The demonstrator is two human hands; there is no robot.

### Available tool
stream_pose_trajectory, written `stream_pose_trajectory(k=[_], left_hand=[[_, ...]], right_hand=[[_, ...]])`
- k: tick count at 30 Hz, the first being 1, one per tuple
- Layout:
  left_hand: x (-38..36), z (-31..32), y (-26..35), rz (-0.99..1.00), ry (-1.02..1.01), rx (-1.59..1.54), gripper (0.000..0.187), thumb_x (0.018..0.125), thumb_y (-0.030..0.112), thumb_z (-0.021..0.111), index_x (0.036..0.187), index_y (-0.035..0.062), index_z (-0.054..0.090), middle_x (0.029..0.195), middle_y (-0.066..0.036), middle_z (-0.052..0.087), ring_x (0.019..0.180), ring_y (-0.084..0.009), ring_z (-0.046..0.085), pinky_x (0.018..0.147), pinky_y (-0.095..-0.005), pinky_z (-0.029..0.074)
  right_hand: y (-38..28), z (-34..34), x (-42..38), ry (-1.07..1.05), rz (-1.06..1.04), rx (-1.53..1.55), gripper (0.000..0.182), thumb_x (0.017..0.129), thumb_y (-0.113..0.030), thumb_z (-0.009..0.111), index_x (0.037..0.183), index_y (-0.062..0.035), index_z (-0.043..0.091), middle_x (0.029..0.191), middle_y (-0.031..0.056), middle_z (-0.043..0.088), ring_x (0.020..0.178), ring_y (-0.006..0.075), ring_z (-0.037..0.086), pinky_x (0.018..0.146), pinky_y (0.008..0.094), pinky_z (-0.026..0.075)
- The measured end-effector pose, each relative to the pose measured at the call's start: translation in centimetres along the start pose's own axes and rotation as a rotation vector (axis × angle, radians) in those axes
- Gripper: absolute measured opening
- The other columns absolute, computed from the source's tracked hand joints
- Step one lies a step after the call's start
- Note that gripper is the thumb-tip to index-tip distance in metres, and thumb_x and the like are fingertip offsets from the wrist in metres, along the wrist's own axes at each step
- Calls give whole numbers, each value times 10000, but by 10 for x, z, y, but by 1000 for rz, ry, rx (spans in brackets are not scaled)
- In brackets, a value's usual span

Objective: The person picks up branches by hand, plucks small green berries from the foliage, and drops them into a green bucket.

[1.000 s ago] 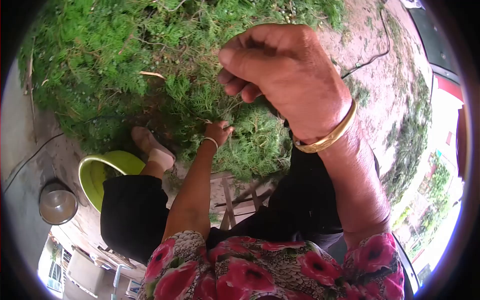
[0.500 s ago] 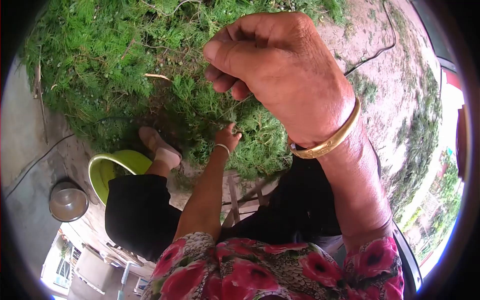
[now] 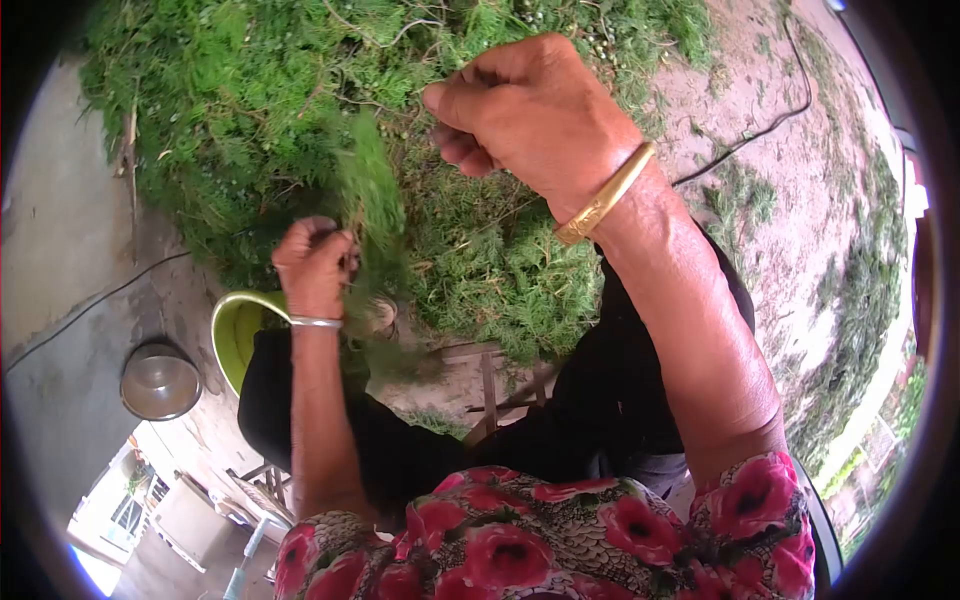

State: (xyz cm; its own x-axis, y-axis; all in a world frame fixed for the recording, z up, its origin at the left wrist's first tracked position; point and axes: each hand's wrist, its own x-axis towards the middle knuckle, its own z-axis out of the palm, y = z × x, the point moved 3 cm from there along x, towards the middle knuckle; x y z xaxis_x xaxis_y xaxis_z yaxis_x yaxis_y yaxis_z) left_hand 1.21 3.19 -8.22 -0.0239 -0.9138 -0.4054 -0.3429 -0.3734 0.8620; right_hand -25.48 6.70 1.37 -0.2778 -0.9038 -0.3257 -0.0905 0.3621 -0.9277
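My left hand (image 3: 315,268), with a silver-coloured bangle at the wrist, is closed around the stem end of a green evergreen sprig (image 3: 372,185). The sprig points up and is smeared by motion. Raised at the upper middle is my right hand (image 3: 535,115), a gold bangle (image 3: 608,195) on its wrist. Its fingers are curled and pinched together; whatever they hold, if anything, is hidden. Beneath both hands spreads a large pile of cut evergreen branches (image 3: 500,255), with flat feathery leaves and thin brown twigs.
By my left knee stands a yellow-green tub (image 3: 225,335), its inside partly hidden. A metal bowl (image 3: 160,382) sits farther left on the concrete. Black cable (image 3: 745,143) runs over the ground at the right. A wooden frame (image 3: 488,385) shows between my legs.
My left hand has come up and left from the pile and now grips a sprig. My right hand has shifted slightly left, still pinched.
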Motion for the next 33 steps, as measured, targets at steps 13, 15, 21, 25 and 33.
stream_pose_trajectory(k=[13,15,21,25,33], left_hand=[[-67,62,102,1107,-42,707,191,656,-44,599,817,15,514,682,-126,549,525,-288,548,457,-370,433],[-66,64,99,1144,-8,633,201,665,-42,607,831,15,509,680,-111,535,521,-272,542,436,-361,415],[-66,58,95,1181,-193,554,219,675,29,674,834,8,526,728,-102,556,528,-236,550,438,-329,425],[-41,18,130,1195,35,357,206,755,113,697,880,-15,595,651,-87,569,494,-172,538,446,-273,422],[4,-15,134,396,-23,-346,211,823,37,623,1005,-65,595,759,-77,629,585,-107,586,470,-204,434]], right_hand=[[5,66,15,-17,290,739,254,830,-153,647,804,79,545,697,108,558,601,183,567,467,336,443],[11,68,17,32,334,846,223,812,-116,665,813,66,536,728,101,557,601,187,567,455,318,436],[7,71,19,278,322,694,224,819,-149,656,701,-38,500,628,33,477,483,123,438,401,277,381],[4,65,22,322,172,534,267,802,-151,665,648,-63,466,571,-7,442,435,101,407,376,252,346],[32,63,23,336,-256,-81,344,728,-77,687,570,-28,386,495,85,364,500,147,314,479,319,287]])
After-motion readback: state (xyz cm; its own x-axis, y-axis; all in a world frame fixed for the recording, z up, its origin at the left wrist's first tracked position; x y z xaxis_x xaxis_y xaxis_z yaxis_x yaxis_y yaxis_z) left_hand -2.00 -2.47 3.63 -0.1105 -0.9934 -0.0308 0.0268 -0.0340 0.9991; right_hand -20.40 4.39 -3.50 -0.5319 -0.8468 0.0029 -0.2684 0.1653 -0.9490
